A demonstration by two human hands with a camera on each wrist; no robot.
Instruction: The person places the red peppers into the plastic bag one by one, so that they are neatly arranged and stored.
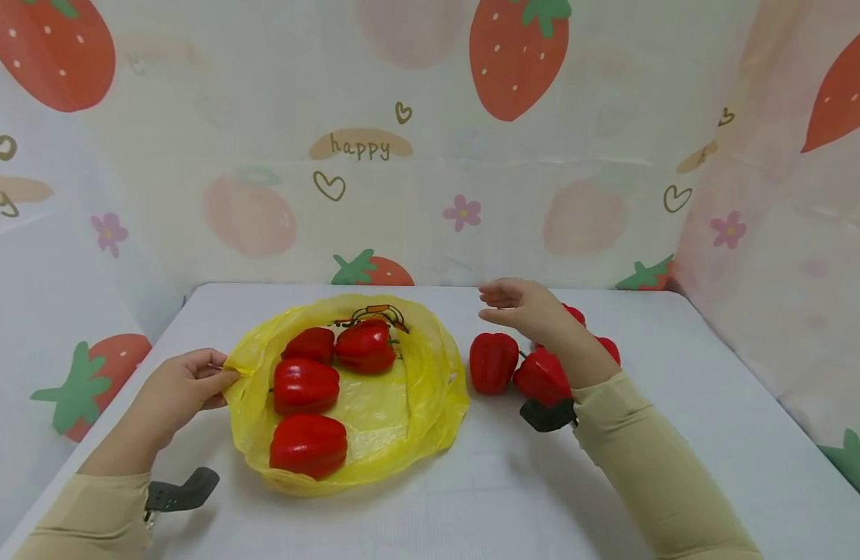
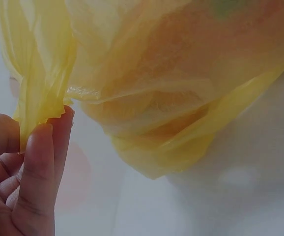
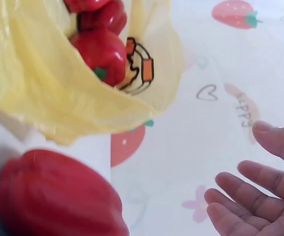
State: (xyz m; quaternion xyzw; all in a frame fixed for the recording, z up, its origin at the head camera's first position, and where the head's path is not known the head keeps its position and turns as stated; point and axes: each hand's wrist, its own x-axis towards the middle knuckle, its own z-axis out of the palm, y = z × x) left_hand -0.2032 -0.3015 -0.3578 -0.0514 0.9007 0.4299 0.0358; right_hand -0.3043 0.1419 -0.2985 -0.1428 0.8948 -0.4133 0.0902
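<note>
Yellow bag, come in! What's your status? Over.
Left hand pinches yellow bag. Right hand empty, near loose peppers. Four red peppers inside bag. Nothing blocking bag.

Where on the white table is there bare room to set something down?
The table is bare at its near part, between the yellow bag and the right sleeve, and along its right side, beyond that sleeve. It is crowded just right of the bag, where loose red peppers cluster. Four more peppers lie inside the bag.
</note>
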